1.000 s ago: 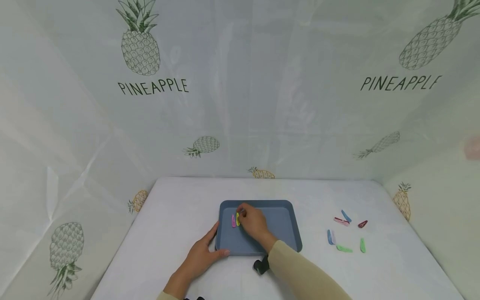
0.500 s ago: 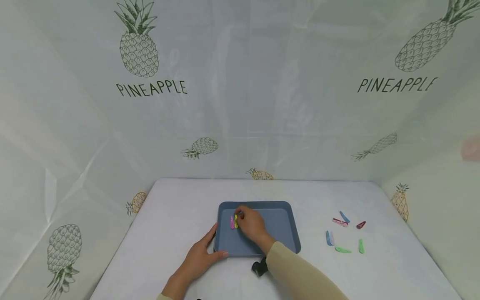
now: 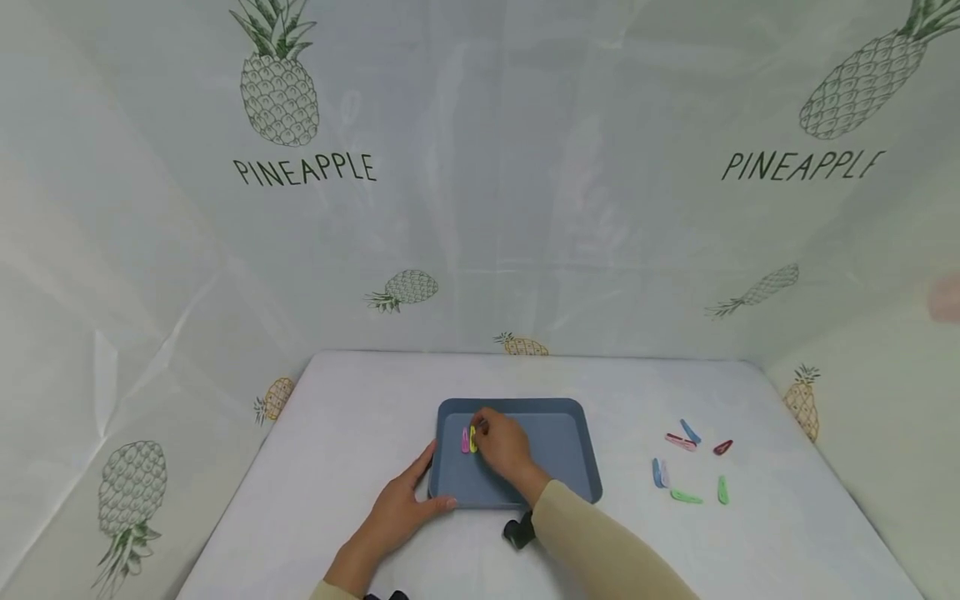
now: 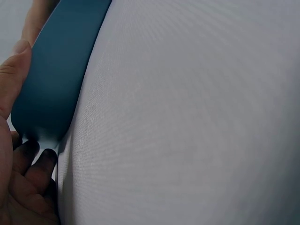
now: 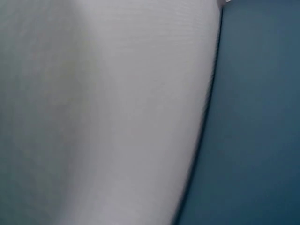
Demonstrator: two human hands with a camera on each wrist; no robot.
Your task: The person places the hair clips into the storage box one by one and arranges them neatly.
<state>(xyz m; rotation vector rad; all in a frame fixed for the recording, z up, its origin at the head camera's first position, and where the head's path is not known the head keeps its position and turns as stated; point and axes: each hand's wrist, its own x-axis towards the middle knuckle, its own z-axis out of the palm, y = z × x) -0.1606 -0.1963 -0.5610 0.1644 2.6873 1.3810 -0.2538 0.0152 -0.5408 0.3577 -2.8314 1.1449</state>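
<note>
A blue-grey tray lies on the white table. Inside it, toward the left, a pink snap hair clip and a yellow snap hair clip lie side by side, roughly parallel. My right hand reaches over the tray with curled fingers and pinches at the yellow clip; its fingertips partly hide that clip. With thumb on the near side and fingers along the left side, my left hand holds the tray's near left corner. The left wrist view shows the thumb and fingertips against the tray wall. No hand shows in the right wrist view.
Right of the tray lie several loose snap clips: blue, pink and red, dark red, a blue and lilac pair, and green ones. A black object is beneath the right sleeve. A pineapple-print sheet hangs behind.
The view shifts slightly up and down with the head. Both hands, the tray and the clips keep nearly the same places relative to each other.
</note>
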